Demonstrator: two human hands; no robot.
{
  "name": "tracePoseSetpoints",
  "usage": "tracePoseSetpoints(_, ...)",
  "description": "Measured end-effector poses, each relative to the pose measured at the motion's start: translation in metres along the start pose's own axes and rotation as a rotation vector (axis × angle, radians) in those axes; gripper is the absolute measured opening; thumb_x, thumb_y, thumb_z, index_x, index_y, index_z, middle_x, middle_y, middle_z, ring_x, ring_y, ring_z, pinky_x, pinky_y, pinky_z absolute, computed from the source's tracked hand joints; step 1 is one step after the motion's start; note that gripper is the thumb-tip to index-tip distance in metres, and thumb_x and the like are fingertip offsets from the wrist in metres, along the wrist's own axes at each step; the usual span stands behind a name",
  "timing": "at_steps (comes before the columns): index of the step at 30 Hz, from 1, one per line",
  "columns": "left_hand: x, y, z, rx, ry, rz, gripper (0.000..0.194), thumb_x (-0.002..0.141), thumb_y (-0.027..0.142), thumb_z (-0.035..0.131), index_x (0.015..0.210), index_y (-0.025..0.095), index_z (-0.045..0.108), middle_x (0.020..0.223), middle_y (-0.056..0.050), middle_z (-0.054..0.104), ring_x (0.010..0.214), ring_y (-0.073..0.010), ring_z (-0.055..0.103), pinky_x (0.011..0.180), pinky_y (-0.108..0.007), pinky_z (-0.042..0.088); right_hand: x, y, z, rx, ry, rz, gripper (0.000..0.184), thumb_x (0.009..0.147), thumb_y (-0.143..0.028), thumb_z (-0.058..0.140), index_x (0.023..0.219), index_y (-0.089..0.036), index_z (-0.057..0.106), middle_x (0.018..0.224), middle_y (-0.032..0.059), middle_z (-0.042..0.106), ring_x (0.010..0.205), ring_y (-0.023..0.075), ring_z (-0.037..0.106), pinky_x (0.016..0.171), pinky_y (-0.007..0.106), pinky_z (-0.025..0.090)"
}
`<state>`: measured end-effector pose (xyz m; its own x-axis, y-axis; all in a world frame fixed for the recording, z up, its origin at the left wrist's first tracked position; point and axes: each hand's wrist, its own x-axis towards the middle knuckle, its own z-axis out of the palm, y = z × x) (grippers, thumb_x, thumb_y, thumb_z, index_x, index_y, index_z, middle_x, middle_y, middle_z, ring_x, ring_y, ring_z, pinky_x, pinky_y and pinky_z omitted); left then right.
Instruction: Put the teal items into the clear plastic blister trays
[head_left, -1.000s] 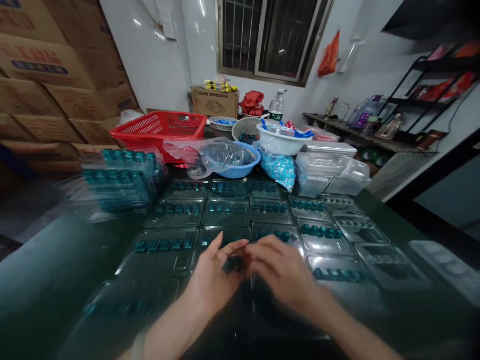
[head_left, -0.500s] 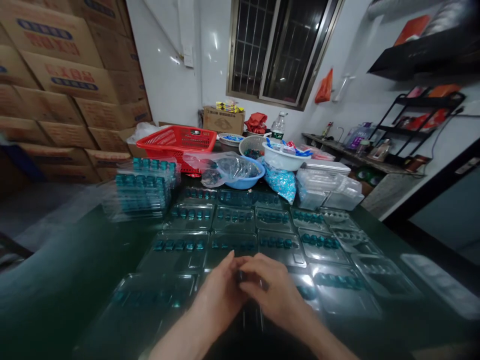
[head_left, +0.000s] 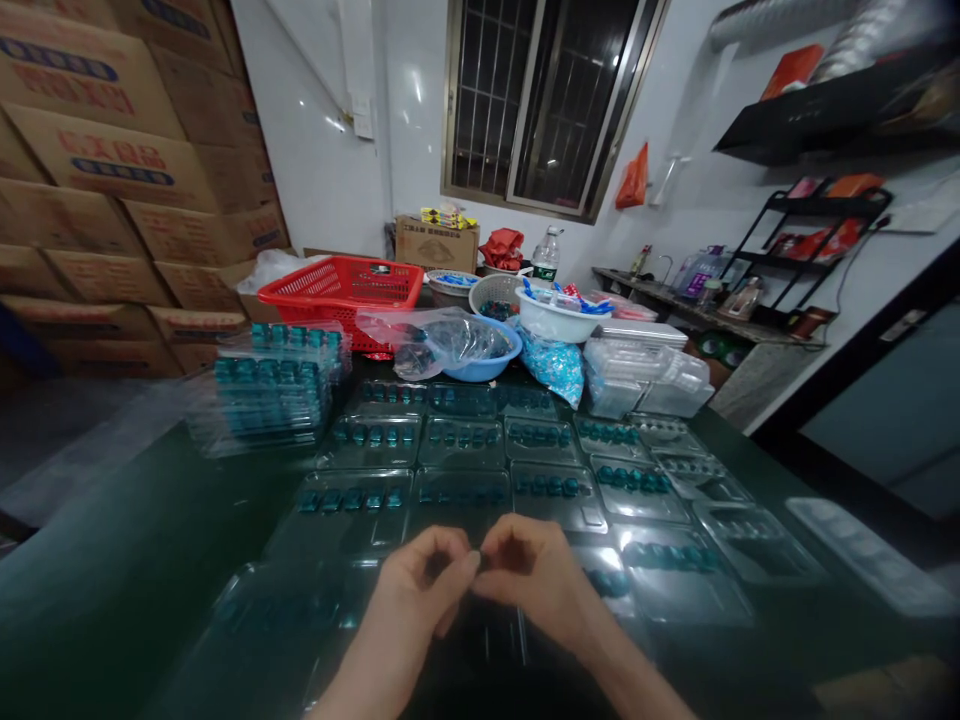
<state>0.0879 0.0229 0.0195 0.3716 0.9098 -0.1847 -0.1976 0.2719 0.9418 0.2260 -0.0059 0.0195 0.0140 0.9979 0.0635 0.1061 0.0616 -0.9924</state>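
One long dark green counter [head_left: 127, 560] fills the near half of a white-walled workroom, with stacked cardboard cartons [head_left: 112, 200] rising at left and a barred window [head_left: 551, 100] set in the far wall. A narrow shelf [head_left: 675, 300] and a black wire rack [head_left: 814, 225] line the right wall. Along the counter's far edge sit a red plastic basket [head_left: 341, 290], a blue bowl [head_left: 499, 358] partly under a clear plastic bag [head_left: 442, 340], a white bowl [head_left: 559, 318] and a bag of blue foil packets [head_left: 551, 365], with a plastic water bottle [head_left: 547, 255] just behind them. A pile of empty clear trays [head_left: 645, 385] stands at right, and a tall stack of loaded blister trays [head_left: 274, 385] stands at left. Across the middle of the counter, clear blister trays [head_left: 450, 450] lie flat in rows, many carrying a line of small teal pieces [head_left: 352, 500]. A person's left hand [head_left: 416, 590] and right hand [head_left: 532, 580] hover side by side above the nearest trays, at the centre of the counter. The fingers [head_left: 469, 562] of both hands curl toward each other, their tips nearly meeting. Anything pinched between them is too small to make out, so a grip cannot be told.
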Motion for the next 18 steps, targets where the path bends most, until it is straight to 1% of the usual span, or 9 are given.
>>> tracePoseSetpoints(3,0.001,0.002,-0.001,-0.082,-0.100,-0.091,0.022,0.067,0.031,0.060,0.058,0.015,0.048,0.073,0.001,0.053,0.038,-0.0003,0.026,0.037,-0.019,0.012,0.001,0.006,0.000,0.113,-0.065,0.091,0.018,0.057,-0.021,0.069,0.064,-0.015,0.054,0.055,-0.0069,0.045,0.048,0.0050,0.039,0.045,0.017,0.031)
tracePoseSetpoints(5,0.002,0.003,-0.001,-0.072,-0.092,-0.103,0.024,0.070,0.032,0.058,0.058,0.015,0.046,0.062,0.003,0.049,0.038,-0.0011,0.025,0.036,-0.019,0.011,0.001,0.010,0.002,0.164,-0.076,0.126,0.016,0.059,-0.021,0.067,0.065,-0.015,0.053,0.054,-0.0074,0.043,0.046,0.0046,0.038,0.045,0.017,0.030)
tracePoseSetpoints(6,0.003,0.004,-0.002,-0.053,-0.071,-0.106,0.025,0.070,0.033,0.057,0.057,0.015,0.045,0.055,0.004,0.046,0.037,-0.0016,0.025,0.036,-0.019,0.011,0.001,0.012,0.003,0.156,-0.057,0.121,0.015,0.061,-0.020,0.066,0.067,-0.016,0.053,0.054,-0.0071,0.044,0.047,0.0050,0.038,0.045,0.017,0.031)
tracePoseSetpoints(8,0.005,0.004,-0.003,-0.011,-0.039,-0.128,0.027,0.071,0.036,0.056,0.057,0.016,0.044,0.044,0.006,0.039,0.036,-0.0025,0.024,0.035,-0.018,0.010,0.000,0.016,0.007,0.056,0.048,0.047,0.014,0.063,-0.018,0.064,0.075,-0.017,0.055,0.059,-0.0054,0.048,0.051,0.0067,0.043,0.049,0.018,0.035)
tracePoseSetpoints(10,0.008,0.001,-0.004,0.004,-0.040,-0.163,0.028,0.071,0.038,0.055,0.057,0.016,0.045,0.042,0.007,0.036,0.035,-0.0026,0.025,0.035,-0.017,0.011,-0.002,0.017,0.010,-0.120,0.150,-0.084,0.015,0.066,-0.016,0.061,0.081,-0.018,0.057,0.067,-0.0027,0.051,0.060,0.0093,0.047,0.055,0.021,0.038)
tracePoseSetpoints(11,0.010,-0.001,-0.004,-0.002,-0.040,-0.185,0.028,0.070,0.039,0.056,0.058,0.016,0.045,0.042,0.007,0.037,0.035,-0.0026,0.026,0.034,-0.016,0.013,-0.003,0.018,0.011,-0.207,0.170,-0.148,0.015,0.068,-0.015,0.059,0.082,-0.019,0.058,0.070,-0.0015,0.052,0.063,0.0105,0.049,0.058,0.022,0.039)
tracePoseSetpoints(14,0.017,-0.008,-0.005,-0.045,-0.040,-0.219,0.026,0.068,0.039,0.058,0.059,0.016,0.048,0.045,0.006,0.040,0.036,-0.0025,0.030,0.033,-0.015,0.014,-0.007,0.019,0.010,-0.358,0.137,-0.270,0.015,0.071,-0.016,0.057,0.085,-0.020,0.060,0.077,0.0015,0.055,0.071,0.0128,0.051,0.064,0.024,0.041)
tracePoseSetpoints(16,0.023,-0.012,-0.003,-0.061,-0.057,-0.240,0.026,0.067,0.038,0.059,0.059,0.015,0.050,0.048,0.005,0.043,0.035,-0.0022,0.031,0.031,-0.015,0.012,-0.009,0.018,0.006,-0.392,0.116,-0.301,0.020,0.071,-0.017,0.057,0.091,-0.021,0.059,0.082,0.0024,0.056,0.074,0.0133,0.052,0.066,0.024,0.043)
tracePoseSetpoints(18,0.028,-0.014,0.002,-0.061,-0.081,-0.269,0.024,0.067,0.036,0.060,0.061,0.014,0.052,0.051,0.003,0.046,0.034,-0.0015,0.030,0.030,-0.015,0.012,-0.010,0.018,0.000,-0.417,0.112,-0.308,0.021,0.073,-0.018,0.056,0.093,-0.021,0.059,0.083,0.0023,0.057,0.075,0.0128,0.053,0.067,0.023,0.043)
